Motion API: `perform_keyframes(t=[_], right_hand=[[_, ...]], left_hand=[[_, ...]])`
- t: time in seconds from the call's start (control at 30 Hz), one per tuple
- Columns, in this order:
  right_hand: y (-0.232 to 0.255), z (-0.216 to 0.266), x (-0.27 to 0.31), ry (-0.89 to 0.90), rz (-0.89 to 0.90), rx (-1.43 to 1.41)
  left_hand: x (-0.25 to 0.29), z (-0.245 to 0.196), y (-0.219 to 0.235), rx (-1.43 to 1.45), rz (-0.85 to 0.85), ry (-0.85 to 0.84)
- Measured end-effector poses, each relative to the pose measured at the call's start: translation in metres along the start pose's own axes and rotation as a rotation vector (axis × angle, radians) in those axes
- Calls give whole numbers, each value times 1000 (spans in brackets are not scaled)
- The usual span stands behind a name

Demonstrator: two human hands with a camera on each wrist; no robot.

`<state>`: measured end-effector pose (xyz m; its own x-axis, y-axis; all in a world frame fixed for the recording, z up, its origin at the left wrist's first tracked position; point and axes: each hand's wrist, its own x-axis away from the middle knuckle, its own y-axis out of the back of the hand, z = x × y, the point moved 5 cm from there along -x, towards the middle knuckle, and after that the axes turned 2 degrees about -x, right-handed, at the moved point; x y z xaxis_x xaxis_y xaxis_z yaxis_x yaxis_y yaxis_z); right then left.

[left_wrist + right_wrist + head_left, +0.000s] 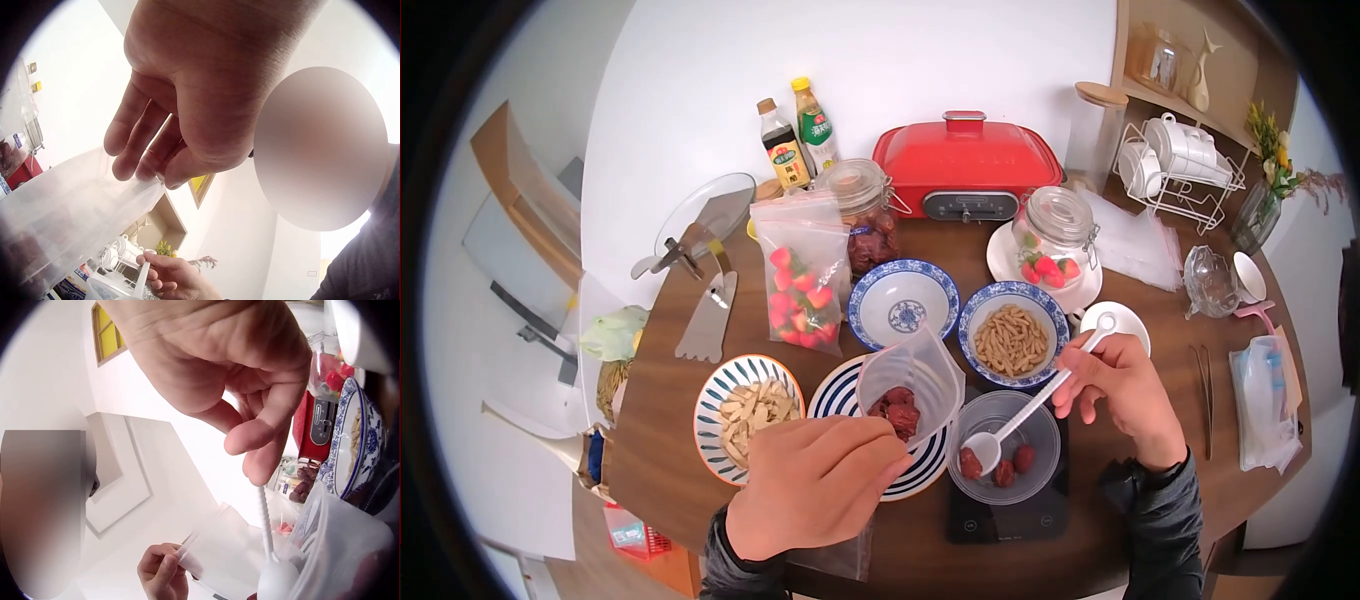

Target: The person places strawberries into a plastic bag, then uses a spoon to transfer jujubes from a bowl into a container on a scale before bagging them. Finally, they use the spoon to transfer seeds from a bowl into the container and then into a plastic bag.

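Note:
My left hand [815, 482] pinches the rim of a clear zip bag [930, 372], its mouth spread wide, with dark red dates [897, 410] inside. In the left wrist view the bag [81, 206] hangs from the thumb and fingertips. My right hand [1122, 388] grips the handle of a white plastic spoon [1040, 400]. The spoon's bowl dips into a clear plastic tub [1040, 440], beside several dates [1022, 459]. Under the tub lies a black kitchen scale [1000, 525]. From the right wrist, the spoon [265, 525] shows between thumb and fingers, its bowl at the tub's rim.
Close around stand a bowl of pale slices [750, 405], a striped plate [825, 385], a blue-and-white bowl [900, 270] and another with brown pieces [1012, 340]. Behind are a bag of strawberries [800, 290], glass jars [1060, 215] and a red cooker [970, 155]. Tweezers [1204, 400] lie right.

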<state>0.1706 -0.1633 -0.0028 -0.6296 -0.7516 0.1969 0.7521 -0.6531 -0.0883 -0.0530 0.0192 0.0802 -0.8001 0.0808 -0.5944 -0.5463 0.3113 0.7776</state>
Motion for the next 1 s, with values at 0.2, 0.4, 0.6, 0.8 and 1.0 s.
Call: perform_keyframes(t=[0.2,0.4,0.6,0.8,1.0], right_hand=[[16,17,14,197,-146,-57],[12,40,39,529,-341,-167],[-22,50,70,665,-289,-49],[-36,62,85,919,-131,253],[-22,55,91,743,-372,261]], left_hand=[[-1,0,0,8,-16,12],[2,0,-2,1,-7,-13],[-1,-4,-4,15,-6,-14],[3,-1,-7,-12,24,-46],[3,-1,-7,2,24,-41]])
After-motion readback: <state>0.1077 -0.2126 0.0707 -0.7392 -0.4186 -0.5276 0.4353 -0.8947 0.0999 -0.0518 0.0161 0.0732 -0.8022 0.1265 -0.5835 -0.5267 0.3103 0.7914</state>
